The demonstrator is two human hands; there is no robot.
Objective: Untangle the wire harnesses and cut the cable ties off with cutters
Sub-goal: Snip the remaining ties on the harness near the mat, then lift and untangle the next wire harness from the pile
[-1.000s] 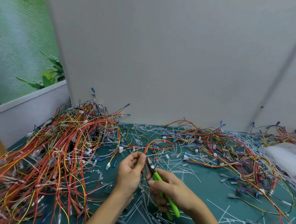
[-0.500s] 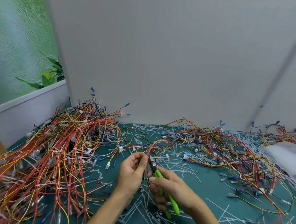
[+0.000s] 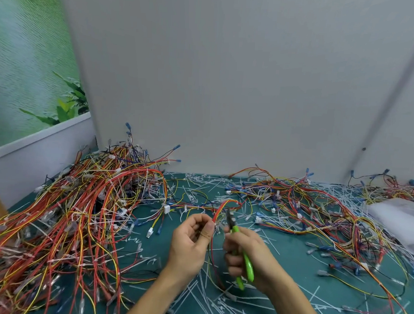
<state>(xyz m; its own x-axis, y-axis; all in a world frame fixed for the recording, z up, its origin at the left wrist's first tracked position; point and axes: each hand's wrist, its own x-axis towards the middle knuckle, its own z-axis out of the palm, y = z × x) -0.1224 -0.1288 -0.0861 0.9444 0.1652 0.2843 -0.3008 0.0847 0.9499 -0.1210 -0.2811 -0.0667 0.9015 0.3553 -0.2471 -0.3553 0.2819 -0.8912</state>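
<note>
So compared with half a second back, the cutters (image 3: 247, 266) have swung a little to the right and stand more upright. The dark nose is now clear of the left thumb instead of tucked right up by it. The hands themselves have barely shifted.

The left hand (image 3: 191, 245) has a narrow grip, thumb and forefinger pinching a red, orange and yellow harness (image 3: 222, 206). That harness loops up and over to the right above the near middle of the teal counter (image 3: 292, 259). The right hand (image 3: 255, 254) has its grip wrapped round the green handles, with the nose pointing up just beside the loop. It's too blurry to tell whether the jaws are apart.

There's a big tangled heap (image 3: 76, 209) on the left and a flatter spread of wires (image 3: 307, 206) far right. Cut cable ties (image 3: 216, 303) are littered all around the wrists.
</note>
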